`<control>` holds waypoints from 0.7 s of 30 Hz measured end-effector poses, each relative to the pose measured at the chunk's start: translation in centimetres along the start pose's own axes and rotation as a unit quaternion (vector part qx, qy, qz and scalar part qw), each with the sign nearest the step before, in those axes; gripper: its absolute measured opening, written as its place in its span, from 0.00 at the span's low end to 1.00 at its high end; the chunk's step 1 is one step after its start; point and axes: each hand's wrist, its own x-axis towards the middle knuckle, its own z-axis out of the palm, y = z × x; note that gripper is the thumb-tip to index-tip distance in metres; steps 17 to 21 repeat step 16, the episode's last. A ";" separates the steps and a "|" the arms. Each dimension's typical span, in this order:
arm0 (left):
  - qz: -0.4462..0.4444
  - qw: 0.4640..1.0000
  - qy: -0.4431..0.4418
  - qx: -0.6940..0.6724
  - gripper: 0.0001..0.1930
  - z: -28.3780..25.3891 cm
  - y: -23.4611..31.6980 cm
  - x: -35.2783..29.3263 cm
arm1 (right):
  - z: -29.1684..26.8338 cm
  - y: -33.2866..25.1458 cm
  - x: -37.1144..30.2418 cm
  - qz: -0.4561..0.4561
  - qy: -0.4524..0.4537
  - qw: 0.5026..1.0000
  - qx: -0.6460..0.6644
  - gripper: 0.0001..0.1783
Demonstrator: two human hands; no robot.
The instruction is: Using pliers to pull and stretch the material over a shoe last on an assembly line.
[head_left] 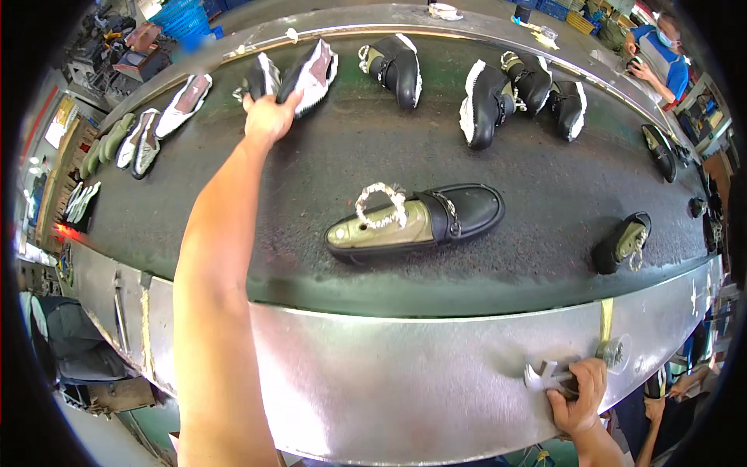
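Note:
My left arm stretches across the dark belt. At its far side, my left hand (271, 118) closes over the end of a black shoe (264, 75) with a pale toe; some fingertips are hidden. Its thumb lies against a second black shoe (311, 75) with a white ragged edge and its sole up. My right hand (581, 395) rests on the metal ledge, closed around metal pincers (547, 377) with a curved jaw and a hammer-like knob; the handles are hidden. Near it is a small round clear tub (615, 354). A black loafer (475, 214) with a twine loop lies mid-belt.
Several black shoes (484, 105) with white edges lie along the far side. White-edged shoes (185, 103) and green pieces (109, 144) are at far left. Another loafer (622, 243) lies right. The metal ledge (373, 381) borders the belt. A co-worker (661, 58) stands far right.

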 end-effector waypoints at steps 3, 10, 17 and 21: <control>0.035 0.998 -0.033 0.037 0.45 -3.8 -2.4 -6.0 | 0.3 -0.7 0.3 -0.018 0.024 1.000 -0.009 0.28; 0.058 0.989 -0.129 -0.051 0.32 -19.5 -6.2 -25.5 | -0.1 -3.3 -0.3 -0.020 0.070 0.997 -0.011 0.24; 0.091 0.986 -0.121 -0.072 0.27 -28.1 -10.3 -41.5 | 1.5 -2.7 -1.8 -0.053 0.132 0.989 -0.032 0.27; 0.091 0.986 -0.121 -0.072 0.27 -28.1 -10.3 -41.5 | 1.5 -2.7 -1.8 -0.053 0.132 0.989 -0.032 0.27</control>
